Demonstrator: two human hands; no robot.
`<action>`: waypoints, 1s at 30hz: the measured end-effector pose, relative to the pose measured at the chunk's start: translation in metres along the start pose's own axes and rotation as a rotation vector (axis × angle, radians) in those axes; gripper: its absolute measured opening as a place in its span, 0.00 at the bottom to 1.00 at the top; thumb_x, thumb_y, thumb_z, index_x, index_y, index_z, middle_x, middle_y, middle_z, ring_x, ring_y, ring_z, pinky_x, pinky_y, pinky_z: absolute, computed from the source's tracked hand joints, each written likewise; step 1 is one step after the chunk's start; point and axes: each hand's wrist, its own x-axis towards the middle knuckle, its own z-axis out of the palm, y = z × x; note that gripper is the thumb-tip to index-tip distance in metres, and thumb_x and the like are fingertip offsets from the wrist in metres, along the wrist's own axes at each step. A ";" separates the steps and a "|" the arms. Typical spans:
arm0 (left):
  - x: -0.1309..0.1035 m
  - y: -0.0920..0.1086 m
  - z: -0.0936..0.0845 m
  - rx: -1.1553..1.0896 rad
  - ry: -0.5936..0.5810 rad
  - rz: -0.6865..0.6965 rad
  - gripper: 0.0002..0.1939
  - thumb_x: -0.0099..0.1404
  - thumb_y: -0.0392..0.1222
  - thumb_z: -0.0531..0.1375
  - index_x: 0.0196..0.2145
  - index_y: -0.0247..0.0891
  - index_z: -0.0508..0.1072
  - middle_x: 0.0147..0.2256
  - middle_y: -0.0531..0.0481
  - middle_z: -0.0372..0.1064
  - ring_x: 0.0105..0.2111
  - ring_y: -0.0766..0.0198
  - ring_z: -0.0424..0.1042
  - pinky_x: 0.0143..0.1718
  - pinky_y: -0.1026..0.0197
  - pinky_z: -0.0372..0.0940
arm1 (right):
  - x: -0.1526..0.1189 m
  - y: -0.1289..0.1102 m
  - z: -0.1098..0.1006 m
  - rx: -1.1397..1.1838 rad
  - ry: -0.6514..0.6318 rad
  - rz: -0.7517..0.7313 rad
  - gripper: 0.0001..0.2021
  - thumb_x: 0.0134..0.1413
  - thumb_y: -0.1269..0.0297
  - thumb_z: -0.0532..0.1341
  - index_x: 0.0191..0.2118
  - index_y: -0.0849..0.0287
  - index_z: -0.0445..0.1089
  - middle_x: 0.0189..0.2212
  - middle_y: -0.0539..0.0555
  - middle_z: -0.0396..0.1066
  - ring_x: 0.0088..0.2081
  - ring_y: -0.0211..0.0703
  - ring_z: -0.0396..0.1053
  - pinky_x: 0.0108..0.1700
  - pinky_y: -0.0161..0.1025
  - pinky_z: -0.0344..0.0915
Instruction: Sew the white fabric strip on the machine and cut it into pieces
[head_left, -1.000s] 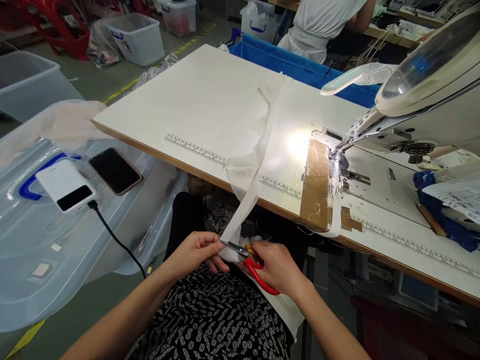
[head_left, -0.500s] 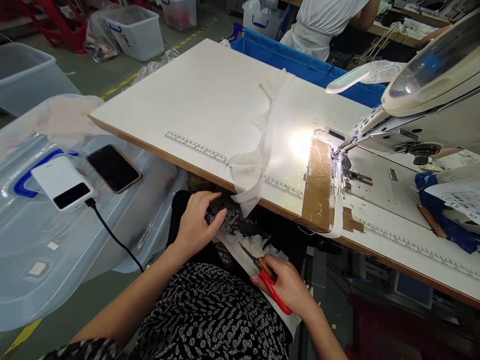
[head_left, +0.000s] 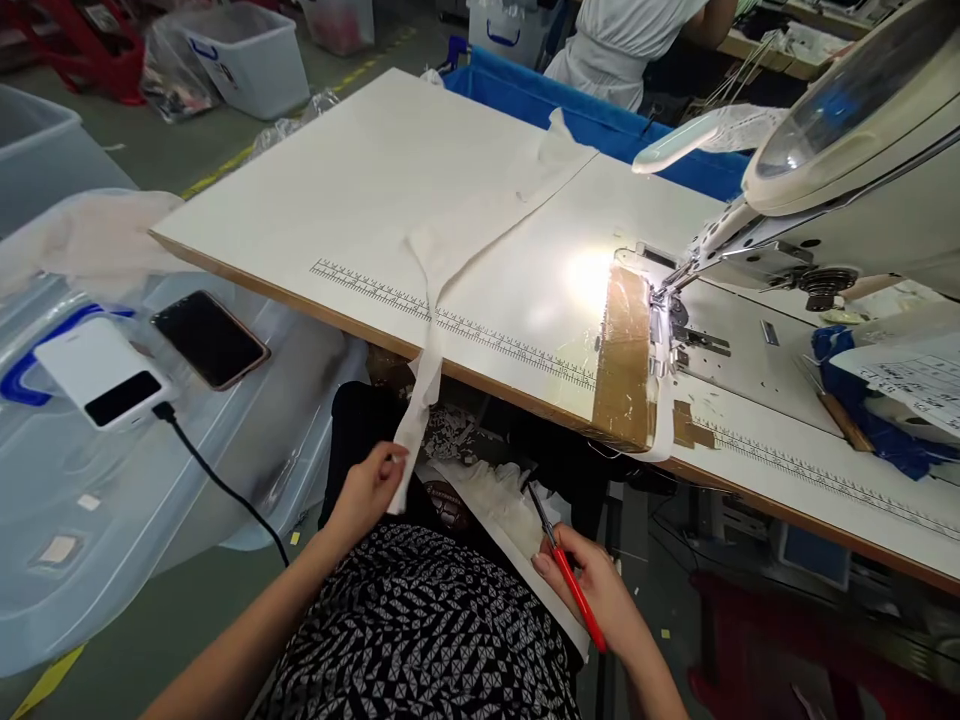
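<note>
Between the fingers of my left hand (head_left: 369, 492) is the near end of a long white fabric strip (head_left: 429, 372). The strip runs up over the table edge and back across the white sewing table (head_left: 330, 170) to its far side. My right hand (head_left: 589, 580) is closed around red-handled thread snips (head_left: 574, 590), whose dark pointed blades aim up and away from me. Beyond the blades, a heap of white fabric (head_left: 499, 500) lies by my lap. The sewing machine (head_left: 664, 300) stands to the right, its lamp lighting the table; neither hand touches it.
On a translucent plastic bin lid (head_left: 135, 520) at left lie a white power bank (head_left: 105, 370) with a black cable and a phone (head_left: 210, 338). A blue fabric trough (head_left: 517, 90) runs behind the table. Another person (head_left: 607, 45) is at the back.
My left hand, open before, has taken the white strip's end and drawn it down and left toward my lap. The snips in my right hand have shifted slightly right and down.
</note>
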 end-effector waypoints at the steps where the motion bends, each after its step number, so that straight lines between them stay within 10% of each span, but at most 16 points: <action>1: -0.009 0.008 0.002 -0.061 -0.154 -0.001 0.16 0.62 0.52 0.55 0.38 0.37 0.71 0.24 0.52 0.70 0.22 0.64 0.68 0.22 0.65 0.60 | 0.001 -0.001 0.002 0.006 -0.008 -0.002 0.20 0.60 0.49 0.58 0.25 0.54 0.51 0.23 0.44 0.50 0.25 0.37 0.51 0.28 0.34 0.50; 5: -0.035 0.053 0.014 -0.133 -0.599 0.069 0.17 0.67 0.50 0.53 0.49 0.41 0.71 0.40 0.47 0.73 0.36 0.61 0.72 0.32 0.63 0.66 | 0.007 -0.013 0.005 0.013 -0.059 -0.017 0.21 0.58 0.48 0.60 0.26 0.54 0.50 0.23 0.44 0.50 0.25 0.36 0.50 0.27 0.34 0.49; 11: -0.037 0.077 0.017 0.224 -0.270 0.392 0.18 0.68 0.51 0.54 0.29 0.38 0.74 0.38 0.47 0.65 0.31 0.66 0.65 0.30 0.65 0.60 | 0.007 -0.038 -0.004 -0.040 -0.192 -0.032 0.21 0.59 0.46 0.58 0.27 0.55 0.53 0.24 0.44 0.53 0.26 0.36 0.51 0.28 0.35 0.49; 18: -0.037 0.089 0.021 -0.171 -0.607 -0.044 0.22 0.65 0.60 0.55 0.38 0.36 0.67 0.21 0.53 0.68 0.19 0.65 0.71 0.22 0.66 0.63 | 0.016 -0.041 -0.011 -0.104 -0.243 -0.064 0.23 0.59 0.42 0.57 0.27 0.55 0.52 0.23 0.43 0.50 0.25 0.36 0.49 0.26 0.35 0.47; 30: -0.024 0.086 0.018 -0.383 -0.563 -0.207 0.23 0.59 0.60 0.63 0.32 0.33 0.68 0.35 0.40 0.77 0.28 0.60 0.78 0.27 0.65 0.69 | 0.047 -0.041 -0.013 -0.060 -0.394 -0.080 0.25 0.56 0.40 0.58 0.25 0.55 0.50 0.22 0.43 0.48 0.25 0.35 0.46 0.26 0.34 0.45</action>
